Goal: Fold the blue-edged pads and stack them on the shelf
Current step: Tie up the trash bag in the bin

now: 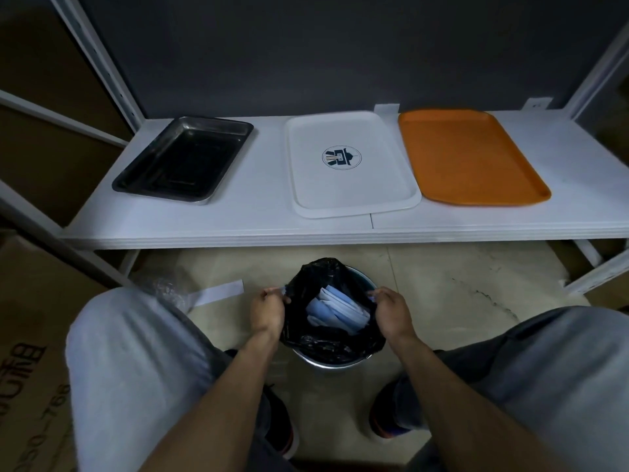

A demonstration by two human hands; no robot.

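Near: two knees in grey trousers, bare forearms between them.
Left hand: fingers curled, pinching the left edge of the black bag.
Right hand: fingers curled, pinching the bag's right edge.
Bag: held open, lining a metal bin on the floor.
Blue-edged pads: loose heap inside the bag.
Shelf, beyond: metal tray left, white tray centre, orange tray right.

Between our left hand and right hand we see a black bin bag. Well beyond them, left to right: a steel tray, white tray, orange tray.
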